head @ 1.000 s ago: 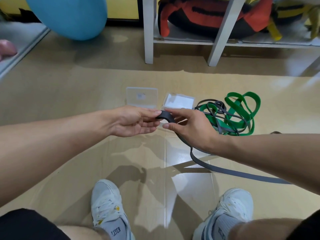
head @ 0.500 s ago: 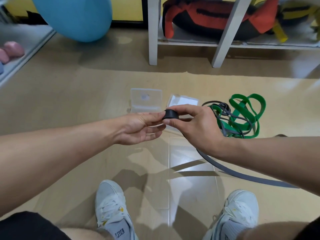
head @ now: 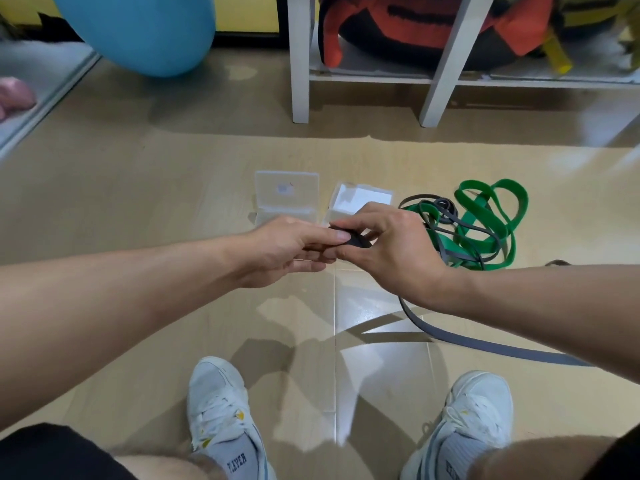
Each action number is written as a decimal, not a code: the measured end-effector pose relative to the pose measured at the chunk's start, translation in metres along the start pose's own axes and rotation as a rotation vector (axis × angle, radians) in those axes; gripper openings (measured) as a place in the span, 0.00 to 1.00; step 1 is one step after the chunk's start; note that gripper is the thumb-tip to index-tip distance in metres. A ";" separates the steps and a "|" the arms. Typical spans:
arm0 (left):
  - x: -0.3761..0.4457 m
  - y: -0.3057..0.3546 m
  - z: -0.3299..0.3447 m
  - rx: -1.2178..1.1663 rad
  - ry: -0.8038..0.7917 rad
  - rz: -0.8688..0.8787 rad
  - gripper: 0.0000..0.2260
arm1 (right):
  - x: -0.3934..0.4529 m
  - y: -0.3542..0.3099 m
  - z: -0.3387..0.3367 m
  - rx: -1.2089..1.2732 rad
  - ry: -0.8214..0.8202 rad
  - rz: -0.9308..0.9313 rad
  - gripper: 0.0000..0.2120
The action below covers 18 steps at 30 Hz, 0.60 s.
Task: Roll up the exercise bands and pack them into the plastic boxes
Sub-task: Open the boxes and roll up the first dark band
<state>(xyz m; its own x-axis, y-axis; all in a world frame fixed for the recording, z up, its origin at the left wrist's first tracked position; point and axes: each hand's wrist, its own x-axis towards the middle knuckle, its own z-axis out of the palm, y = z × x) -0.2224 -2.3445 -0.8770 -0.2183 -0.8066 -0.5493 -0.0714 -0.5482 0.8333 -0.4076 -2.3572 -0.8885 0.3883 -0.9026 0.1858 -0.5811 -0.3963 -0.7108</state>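
My left hand (head: pixel 291 247) and my right hand (head: pixel 384 247) meet above the floor and together pinch the small rolled end of a grey exercise band (head: pixel 356 241). The band's loose tail runs under my right wrist and trails right along the floor. A green exercise band (head: pixel 491 216) lies tangled with more grey band to the right of my hands. Two clear plastic boxes sit just beyond my hands: the left box (head: pixel 286 192) and the right box (head: pixel 362 199), which holds something white and is partly hidden by my right hand.
A white rack leg (head: pixel 299 57) and a slanted leg (head: pixel 446 60) stand at the back, with an orange and black bag (head: pixel 415 26) on the shelf. A blue exercise ball (head: pixel 142 29) sits back left. My two white shoes (head: pixel 218 417) are at the bottom.
The roll has been turned between my fingers and my left thumb now covers part of it. The grey tail on the floor has been drawn in a little toward my hands.
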 end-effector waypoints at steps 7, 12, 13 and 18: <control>0.007 0.002 0.010 -0.161 0.137 -0.032 0.07 | 0.008 -0.001 0.002 -0.003 0.025 -0.002 0.15; 0.005 0.006 0.006 -0.140 0.093 -0.079 0.05 | 0.007 -0.001 0.003 0.102 -0.004 0.120 0.16; 0.003 0.006 0.004 -0.151 0.060 -0.089 0.05 | 0.005 -0.001 0.003 0.184 -0.013 0.145 0.15; -0.003 0.006 -0.006 -0.207 -0.119 -0.096 0.11 | 0.002 -0.007 0.004 0.390 0.003 0.177 0.12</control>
<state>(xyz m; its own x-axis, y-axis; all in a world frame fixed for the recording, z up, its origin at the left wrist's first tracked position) -0.2164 -2.3465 -0.8706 -0.3339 -0.7234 -0.6043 0.1006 -0.6647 0.7403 -0.4003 -2.3555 -0.8855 0.3045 -0.9517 0.0399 -0.3244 -0.1430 -0.9350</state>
